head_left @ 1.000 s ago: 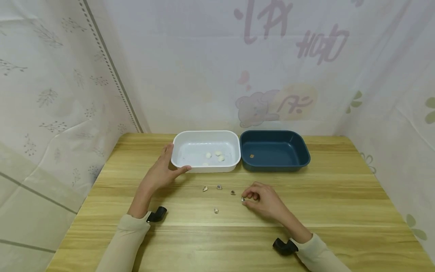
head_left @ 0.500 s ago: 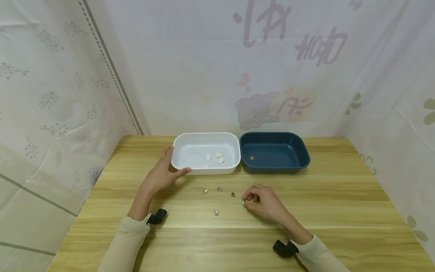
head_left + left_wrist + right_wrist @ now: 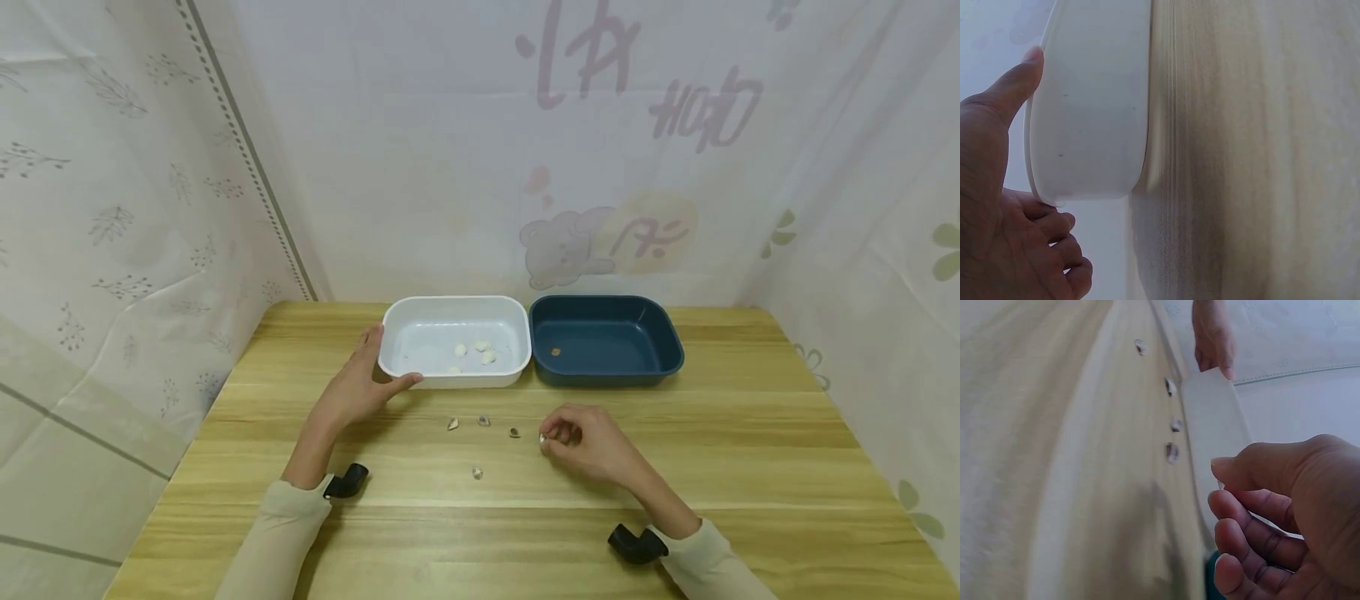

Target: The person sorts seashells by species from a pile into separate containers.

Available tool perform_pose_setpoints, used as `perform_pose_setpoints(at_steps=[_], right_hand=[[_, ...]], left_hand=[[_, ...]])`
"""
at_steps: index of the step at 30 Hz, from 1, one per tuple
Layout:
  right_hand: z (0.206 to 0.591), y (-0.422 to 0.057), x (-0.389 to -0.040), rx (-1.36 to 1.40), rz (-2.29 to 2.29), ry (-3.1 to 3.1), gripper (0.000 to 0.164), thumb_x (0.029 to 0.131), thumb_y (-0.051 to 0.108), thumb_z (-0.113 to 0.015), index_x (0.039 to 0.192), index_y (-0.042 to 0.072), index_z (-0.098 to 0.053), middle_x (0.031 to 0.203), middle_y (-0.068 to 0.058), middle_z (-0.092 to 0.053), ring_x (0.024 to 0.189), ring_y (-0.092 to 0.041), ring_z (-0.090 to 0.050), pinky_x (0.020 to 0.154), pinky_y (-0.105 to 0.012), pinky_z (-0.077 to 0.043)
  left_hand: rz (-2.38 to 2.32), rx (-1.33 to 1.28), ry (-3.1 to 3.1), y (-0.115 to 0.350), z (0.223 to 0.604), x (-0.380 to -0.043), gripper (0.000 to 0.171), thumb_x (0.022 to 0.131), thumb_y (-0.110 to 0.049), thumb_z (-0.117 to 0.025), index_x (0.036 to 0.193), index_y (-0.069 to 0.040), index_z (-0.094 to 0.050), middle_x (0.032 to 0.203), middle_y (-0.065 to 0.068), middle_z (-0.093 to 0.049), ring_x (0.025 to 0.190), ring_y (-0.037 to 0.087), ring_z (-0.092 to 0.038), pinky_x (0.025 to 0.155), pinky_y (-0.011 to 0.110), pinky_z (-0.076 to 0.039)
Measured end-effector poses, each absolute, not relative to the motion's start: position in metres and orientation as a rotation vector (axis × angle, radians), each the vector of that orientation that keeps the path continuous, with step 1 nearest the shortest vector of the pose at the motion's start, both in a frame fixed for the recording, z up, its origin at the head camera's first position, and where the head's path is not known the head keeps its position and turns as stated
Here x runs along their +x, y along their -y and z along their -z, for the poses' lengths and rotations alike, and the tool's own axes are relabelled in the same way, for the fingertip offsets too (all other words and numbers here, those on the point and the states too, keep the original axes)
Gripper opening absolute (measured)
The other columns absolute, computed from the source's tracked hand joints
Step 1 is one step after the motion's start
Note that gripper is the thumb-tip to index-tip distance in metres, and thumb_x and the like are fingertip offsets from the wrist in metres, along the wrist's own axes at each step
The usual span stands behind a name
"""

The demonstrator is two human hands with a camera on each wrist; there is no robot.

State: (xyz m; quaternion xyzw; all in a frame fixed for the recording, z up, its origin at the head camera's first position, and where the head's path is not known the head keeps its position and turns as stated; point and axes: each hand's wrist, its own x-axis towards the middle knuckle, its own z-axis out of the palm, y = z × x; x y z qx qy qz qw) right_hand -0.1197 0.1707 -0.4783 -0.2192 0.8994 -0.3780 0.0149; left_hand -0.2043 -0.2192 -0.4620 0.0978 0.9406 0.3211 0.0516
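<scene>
My left hand (image 3: 356, 387) holds the near left corner of a white basin (image 3: 510, 375), its thumb (image 3: 1022, 78) on the front rim and its fingers at the side. Several whitish shells (image 3: 488, 357) lie inside that basin. Between thumb and forefinger my right hand (image 3: 592, 442) pinches a small shell (image 3: 543, 438), mostly hidden by the fingertips. Left of this hand, small dark-marked shells lie on the table: one shell (image 3: 513, 432) closest, then two more (image 3: 483, 421) in a loose row, and another shell (image 3: 477, 472) nearer the front.
A dark blue basin (image 3: 607, 377) stands right beside the white one, with one small brown shell (image 3: 556, 352) in it. The wooden table (image 3: 420, 542) ends at a printed cloth (image 3: 420, 167) behind the basins; cloth also hangs at both sides.
My right hand, pinching the shell, has moved slightly to the right and away from the shells on the table. The left hand stays on the white basin. The head view has shifted slightly.
</scene>
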Motion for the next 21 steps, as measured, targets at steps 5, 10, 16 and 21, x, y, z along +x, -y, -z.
perform_pose_setpoints(at_steps=[5,10,16,21], right_hand=[[0.467,-0.175,-0.124,-0.717,1.186,-2.801,0.008,0.089,0.013,-0.079,0.094,0.018,-0.075,0.079,0.011,-0.067,0.072,-0.001,-0.058,0.065,-0.021,-0.051],[0.456,-0.181,-0.131,-0.773,1.198,-2.861,0.011,0.088,0.011,-0.08,0.094,0.019,-0.075,0.082,0.013,-0.067,0.073,-0.001,-0.058,0.063,-0.021,-0.051],[0.445,-0.186,-0.14,-0.788,1.193,-2.923,0.012,0.088,0.013,-0.081,0.093,0.021,-0.075,0.082,0.012,-0.068,0.072,-0.003,-0.058,0.061,-0.022,-0.051],[0.437,-0.191,-0.15,-0.774,1.164,-2.952,0.009,0.088,0.013,-0.081,0.093,0.019,-0.075,0.082,0.01,-0.068,0.073,-0.005,-0.059,0.062,-0.022,-0.05]], left_hand=[[-0.957,0.29,-2.864,0.219,0.462,-0.204,0.124,0.085,-0.08,-0.061,0.164,-0.019,0.013,0.173,0.018,0.006,0.159,0.045,-0.006,0.119,0.072,-0.021],[-0.954,0.281,-2.857,0.219,0.461,-0.202,0.125,0.085,-0.079,-0.061,0.164,-0.018,0.014,0.173,0.013,0.01,0.159,0.043,-0.005,0.12,0.071,-0.021],[-0.945,0.279,-2.859,0.218,0.459,-0.201,0.125,0.085,-0.079,-0.061,0.164,-0.017,0.014,0.173,0.012,0.01,0.16,0.041,-0.001,0.12,0.071,-0.02],[-0.938,0.291,-2.872,0.218,0.46,-0.201,0.125,0.085,-0.079,-0.061,0.164,-0.016,0.013,0.173,0.013,0.009,0.16,0.04,-0.001,0.119,0.072,-0.022]])
